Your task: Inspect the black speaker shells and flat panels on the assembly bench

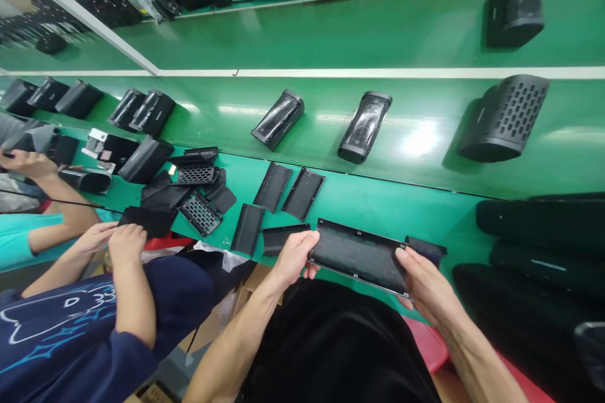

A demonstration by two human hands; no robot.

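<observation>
Hands (295, 258) holding black panel (357, 258), co-worker's shirt print (70, 330), perhaps lettering

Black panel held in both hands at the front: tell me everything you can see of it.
The panel is long, rectangular and black, apparently plastic, with a shallow, slightly glossy inner face turned up. Small light tabs or holes dot its long edges. It looks whole, and slants down toward the right of the picture. The left hand grips one short end, the right hand the other, thumbs on top. It is at the near edge of the green table; contact there is unclear.
</observation>
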